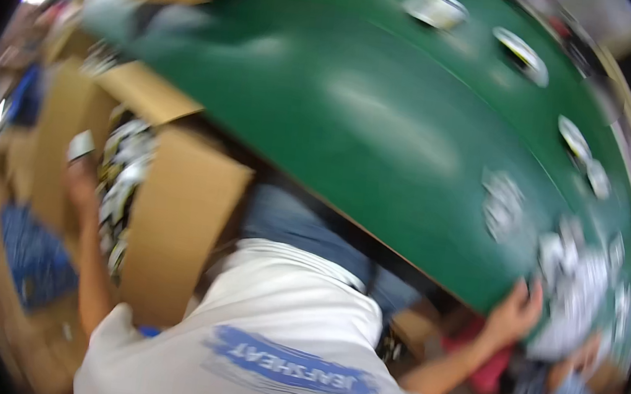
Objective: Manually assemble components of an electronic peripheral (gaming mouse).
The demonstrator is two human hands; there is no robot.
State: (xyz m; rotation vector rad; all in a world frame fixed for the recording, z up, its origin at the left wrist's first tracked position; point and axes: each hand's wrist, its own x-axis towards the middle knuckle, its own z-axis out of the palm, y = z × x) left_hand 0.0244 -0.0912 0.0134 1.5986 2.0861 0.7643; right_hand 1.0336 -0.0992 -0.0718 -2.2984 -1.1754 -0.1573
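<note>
White packet (pixel 81 145), left of frame, clamped in the left hand (pixel 82 175) by the open carton (pixel 185 206), looks like a boxing step, next move prob calls for easing that grip; can't tell if the right hand (pixel 514 316), lower right, holds anything

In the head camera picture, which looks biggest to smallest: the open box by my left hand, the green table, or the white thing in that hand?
1. Green table, largest by far
2. Open box
3. White thing in your left hand, smallest
</note>
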